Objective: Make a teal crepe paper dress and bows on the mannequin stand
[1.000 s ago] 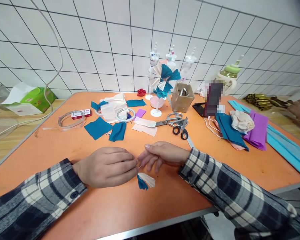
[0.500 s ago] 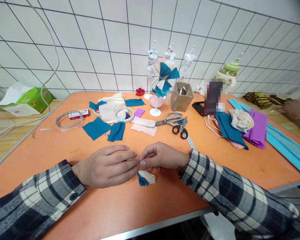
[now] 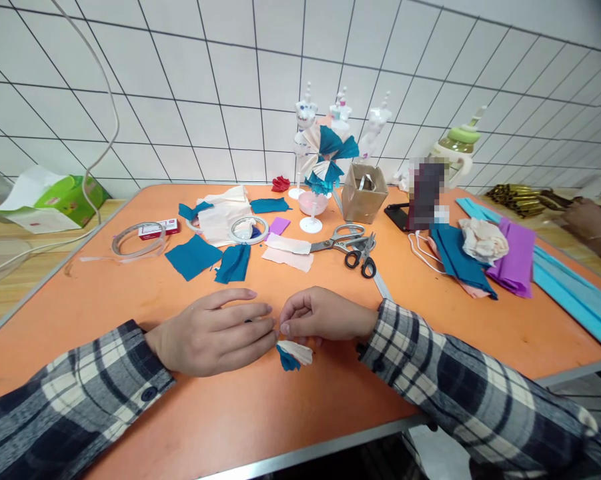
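head view, and the left hand [image 3: 213, 335] and right hand [image 3: 330, 317] were tip to tip over the front of the orange counter [image 3: 220, 427], the little teal-and-cream paper fan [image 3: 295, 353] just below, narrow end up at the fingertips! right thumb [image 3: 296, 327] and forefinger were pinched in, on what was too small to tell, while the left fingers [image 3: 243, 333] stretched long, their grip hidden. neat work called for light, steady pressure at that gathered neck alone, pleats uncrushed.

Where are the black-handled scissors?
In the head view, right of centre: the black-handled scissors lie beside the silver scissors, beyond the right hand.
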Tool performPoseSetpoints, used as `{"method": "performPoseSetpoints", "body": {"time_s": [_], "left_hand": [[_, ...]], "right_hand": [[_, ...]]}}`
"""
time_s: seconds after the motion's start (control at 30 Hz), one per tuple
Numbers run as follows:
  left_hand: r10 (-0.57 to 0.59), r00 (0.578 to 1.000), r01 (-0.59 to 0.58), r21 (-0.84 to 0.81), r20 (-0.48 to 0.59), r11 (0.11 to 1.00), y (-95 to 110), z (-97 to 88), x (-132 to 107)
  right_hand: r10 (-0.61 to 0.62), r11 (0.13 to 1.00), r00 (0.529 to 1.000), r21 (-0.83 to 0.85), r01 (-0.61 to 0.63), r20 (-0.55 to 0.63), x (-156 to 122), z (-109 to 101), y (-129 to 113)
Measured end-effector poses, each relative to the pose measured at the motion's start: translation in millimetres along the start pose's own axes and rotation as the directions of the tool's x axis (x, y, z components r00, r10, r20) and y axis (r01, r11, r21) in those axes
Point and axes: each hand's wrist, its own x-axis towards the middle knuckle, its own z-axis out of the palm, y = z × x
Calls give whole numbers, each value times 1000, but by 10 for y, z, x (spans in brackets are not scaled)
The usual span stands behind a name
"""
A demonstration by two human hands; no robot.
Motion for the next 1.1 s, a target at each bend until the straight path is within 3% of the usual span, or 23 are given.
{"method": "performPoseSetpoints", "body": {"time_s": [0.17, 0.27, 0.5, 0.57, 0.7, 0.83, 0.97, 1.1], "left_hand": [[-101, 995, 102, -43, 23, 994, -5, 39, -55], [-145, 988, 148, -48, 60, 988, -9, 39, -27], [-172, 983, 176, -60, 70, 983, -10, 53, 98], [-177, 982, 182, -86, 64, 980, 7, 85, 117], [-276, 958, 285, -184, 73, 941, 61, 180, 131], [-368, 919, 393, -232, 145, 890, 103, 246, 123], [-383, 894, 434, -243, 230, 867, 122, 267, 112], [-463, 835, 535, -240, 297, 810, 121, 280, 109]], "right_hand": [[-242, 949, 962, -240, 206, -130, 6, 23, -4], [-359, 884, 924, -367, 291, -133, -7, -5, -13], [-707, 482, 705, -764, 430, -50, -68, -14, -41], [-729, 394, 684, -812, 430, 9, -80, -8, -49], [-720, 275, 687, -865, 419, 104, -99, -32, -86], [-727, 174, 672, -909, 379, 141, -122, -55, -123], [-718, -31, 655, -950, 311, 237, -139, -34, -127], [-745, -154, 603, -954, 259, 284, -140, -16, -106]]}}
